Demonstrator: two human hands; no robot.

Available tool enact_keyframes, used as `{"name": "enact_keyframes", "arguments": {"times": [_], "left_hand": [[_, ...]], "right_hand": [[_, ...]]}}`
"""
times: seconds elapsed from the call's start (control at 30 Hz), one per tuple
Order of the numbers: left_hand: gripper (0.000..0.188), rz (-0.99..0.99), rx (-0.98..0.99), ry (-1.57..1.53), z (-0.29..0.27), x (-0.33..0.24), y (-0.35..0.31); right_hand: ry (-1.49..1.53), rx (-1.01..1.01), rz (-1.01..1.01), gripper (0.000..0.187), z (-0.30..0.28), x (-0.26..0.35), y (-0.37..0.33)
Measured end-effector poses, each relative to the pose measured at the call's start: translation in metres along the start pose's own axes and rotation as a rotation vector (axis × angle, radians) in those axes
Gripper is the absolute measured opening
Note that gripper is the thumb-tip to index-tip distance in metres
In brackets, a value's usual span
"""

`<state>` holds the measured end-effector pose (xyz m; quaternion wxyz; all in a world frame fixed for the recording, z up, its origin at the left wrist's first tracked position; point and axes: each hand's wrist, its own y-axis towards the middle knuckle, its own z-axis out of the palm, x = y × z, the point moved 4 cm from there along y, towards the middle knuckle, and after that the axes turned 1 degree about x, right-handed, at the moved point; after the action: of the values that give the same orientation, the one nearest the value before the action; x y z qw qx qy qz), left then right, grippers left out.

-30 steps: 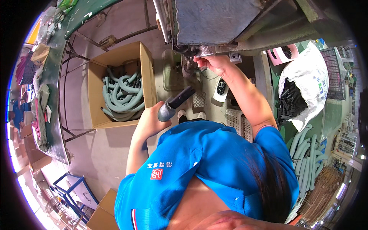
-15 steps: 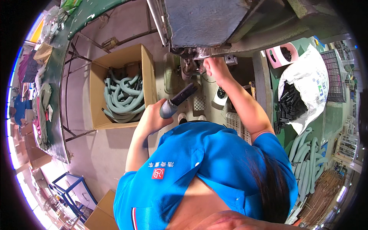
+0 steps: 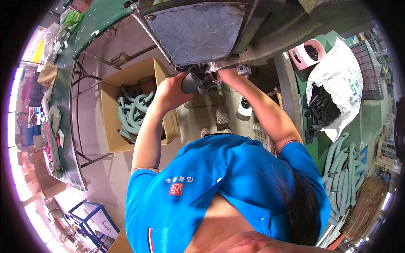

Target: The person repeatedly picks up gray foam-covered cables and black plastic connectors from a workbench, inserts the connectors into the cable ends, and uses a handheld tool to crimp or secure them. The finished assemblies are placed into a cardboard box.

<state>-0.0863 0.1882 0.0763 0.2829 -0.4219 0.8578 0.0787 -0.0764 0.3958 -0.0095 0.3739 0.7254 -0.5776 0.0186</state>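
Left hand point(image 3: 171, 93) wraps round a grey, rounded, foam-looking tube point(image 3: 190, 83), far centre by the blue-grey metal machine point(image 3: 196, 33), probably to steady it. Right hand point(image 3: 231, 77)'s just right; fingertips hidden, can't tell its grip.

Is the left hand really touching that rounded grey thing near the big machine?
Touching. The head view shows the left hand curled around the rounded grey thing, skin against its side, no gap between.

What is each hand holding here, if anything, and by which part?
The left hand grips a grey tube by its grey body. Whether the right hand holds anything cannot be told; its grasp is hidden.
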Motion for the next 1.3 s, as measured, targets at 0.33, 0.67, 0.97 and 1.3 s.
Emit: {"name": "enact_keyframes", "arguments": {"times": [0.33,0.67,0.97,1.3], "left_hand": [[0.033,-0.232,0.726,-0.922,0.038,0.032,0.014],[0.047,0.148,-0.096,-0.001,0.023,0.072,-0.027],[0.052,0.194,-0.116,0.124,0.022,0.075,-0.021],[0.057,0.193,-0.138,0.188,0.019,0.076,-0.015]], "right_hand": [[0.578,0.303,0.721,0.032,0.014,-0.007,-0.003],[0.405,0.073,0.784,0.055,0.006,-0.004,-0.021],[0.453,0.061,0.832,0.057,-0.005,0.01,-0.025],[0.332,0.07,0.779,0.063,-0.014,0.021,-0.018]]}}
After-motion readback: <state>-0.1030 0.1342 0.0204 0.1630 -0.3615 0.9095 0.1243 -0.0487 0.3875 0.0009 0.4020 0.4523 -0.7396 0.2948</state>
